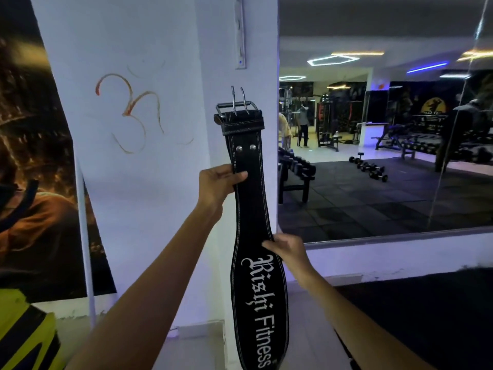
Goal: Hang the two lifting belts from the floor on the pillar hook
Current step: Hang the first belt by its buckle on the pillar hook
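The right hand [286, 249] is nearest the camera, its fingers pinched on the right edge of the black lifting belt [253, 209] just above the white lettering. Higher up, the left hand [218, 185] is closed around the narrow strap section below the two rivets, thumb across the front face. The belt is held upright in front of the white pillar [149, 129], with its double-prong steel buckle [237, 106] at the top. Above the buckle, a narrow hook rail [240, 36] is fixed to the pillar. The step in hand appears to be hanging one belt. The next move calls for raising the buckle frame to a hook and seating it before release. A second belt is not in view.
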